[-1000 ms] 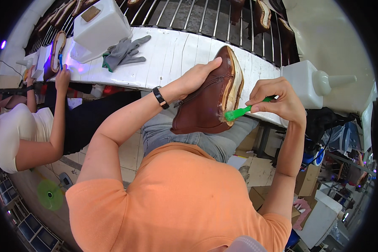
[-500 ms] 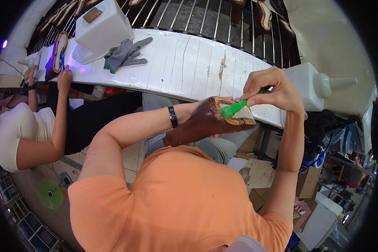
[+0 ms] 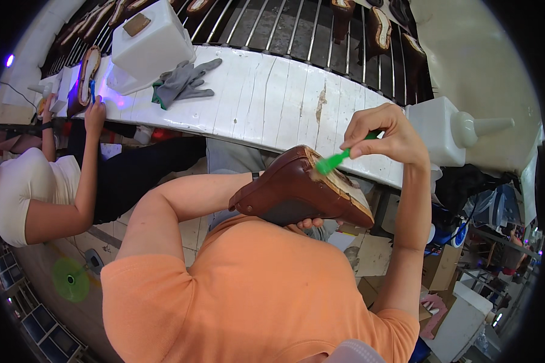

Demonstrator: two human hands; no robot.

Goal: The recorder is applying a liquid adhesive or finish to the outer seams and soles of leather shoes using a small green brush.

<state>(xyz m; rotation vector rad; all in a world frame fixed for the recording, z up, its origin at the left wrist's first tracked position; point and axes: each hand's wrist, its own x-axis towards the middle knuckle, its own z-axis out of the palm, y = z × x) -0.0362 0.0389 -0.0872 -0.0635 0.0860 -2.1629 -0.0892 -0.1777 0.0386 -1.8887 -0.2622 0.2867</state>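
Observation:
A brown leather boot upper [image 3: 284, 190] lies tilted in front of my chest, its pale underside facing away and to the right. My left hand [image 3: 312, 223] holds it from below; only a few fingertips show under its near side, and the rest is hidden behind the leather. Between the thumb and fingers of my right hand [image 3: 384, 138] is a green brush [image 3: 333, 162]. Its bristle end touches the rim of the underside, near the upper end of the boot.
Beyond the boot runs a white bench [image 3: 242, 91] with grey gloves [image 3: 184, 83] and a white container [image 3: 151, 45]. A spouted white bottle [image 3: 442, 127] stands right of my right hand. More boot uppers [image 3: 379, 29] sit on the roller rack [image 3: 269, 24]. A co-worker [image 3: 48, 187] works at left.
The boot upper has turned in my left hand, so its brown side shows more and the underside less. My right hand and the brush have shifted slightly left.

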